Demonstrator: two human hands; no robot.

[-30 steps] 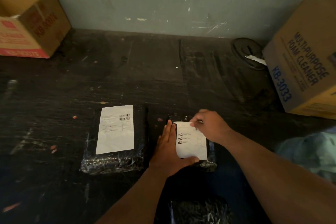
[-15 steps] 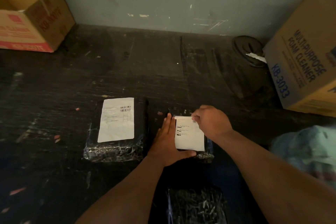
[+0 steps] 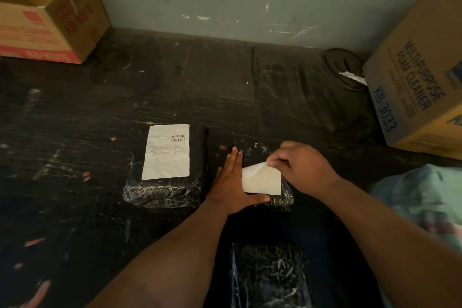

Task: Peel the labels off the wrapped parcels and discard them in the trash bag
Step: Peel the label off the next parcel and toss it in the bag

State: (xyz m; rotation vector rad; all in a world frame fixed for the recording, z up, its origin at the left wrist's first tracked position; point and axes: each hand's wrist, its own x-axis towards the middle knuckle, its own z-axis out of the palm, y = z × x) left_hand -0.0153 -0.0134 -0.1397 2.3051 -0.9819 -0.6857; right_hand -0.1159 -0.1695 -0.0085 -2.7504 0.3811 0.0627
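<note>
A small black wrapped parcel (image 3: 252,151) lies on the dark table (image 3: 175,87) in the middle. Its white label (image 3: 262,180) is folded back toward me, blank side up, and covers the parcel's near half. My right hand (image 3: 300,167) pinches the label's lifted top edge. My left hand (image 3: 232,182) lies flat with straight fingers along the parcel's left side, thumb along its near edge. To the left lies a larger black parcel (image 3: 165,190) with a full white label (image 3: 167,151) stuck on it. A third black parcel (image 3: 270,275), no label showing, lies nearest me.
An open cardboard box (image 3: 50,17) stands at the back left. A large foam cleaner carton (image 3: 420,87) stands at the right, with a dark round object (image 3: 342,65) and a white scrap behind it. A pale green bundle (image 3: 422,205) sits at the right edge.
My right hand has peeled the small parcel's label from its top edge back toward me, baring the parcel's far half. My left hand has stayed pressed beside the parcel.
</note>
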